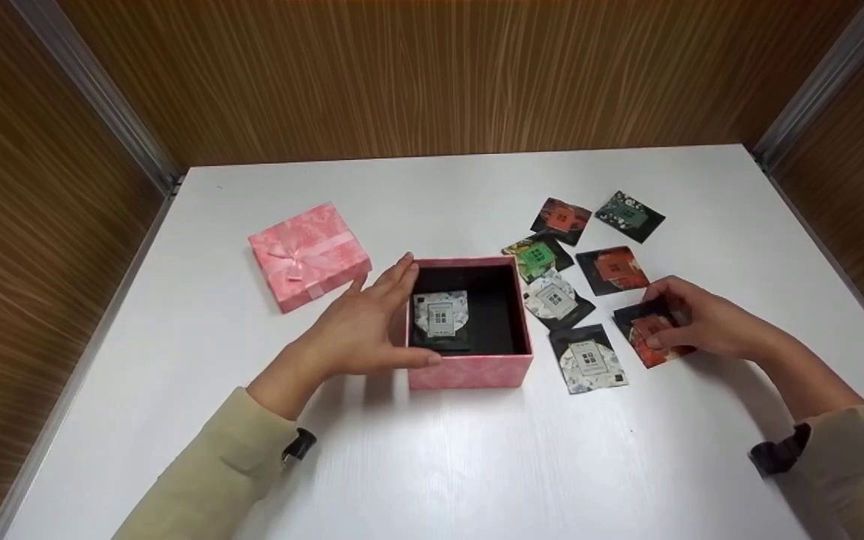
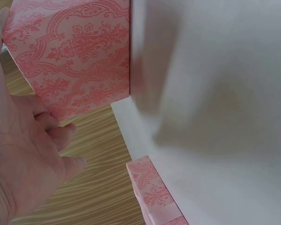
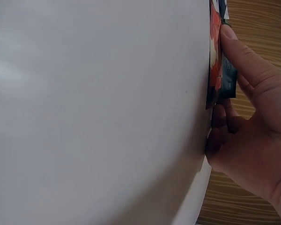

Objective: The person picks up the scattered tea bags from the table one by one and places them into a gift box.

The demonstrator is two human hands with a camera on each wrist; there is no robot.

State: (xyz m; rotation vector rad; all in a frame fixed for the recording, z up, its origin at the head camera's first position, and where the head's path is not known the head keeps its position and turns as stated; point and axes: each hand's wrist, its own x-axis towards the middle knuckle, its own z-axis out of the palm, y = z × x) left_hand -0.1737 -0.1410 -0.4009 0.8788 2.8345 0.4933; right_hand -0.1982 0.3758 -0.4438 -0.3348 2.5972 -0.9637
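On the white table (image 1: 432, 465), left hand (image 1: 361, 326) flat against pink box (image 1: 469, 369) (fingers straight), right hand (image 1: 691, 319) pinching red packet (image 1: 646, 334)

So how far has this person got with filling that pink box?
One packet already lies inside the open pink box, which the left hand steadies; its lid sits aside. The right hand pinches a red packet at the table. Six more packets, such as the green one, wait beside the box.
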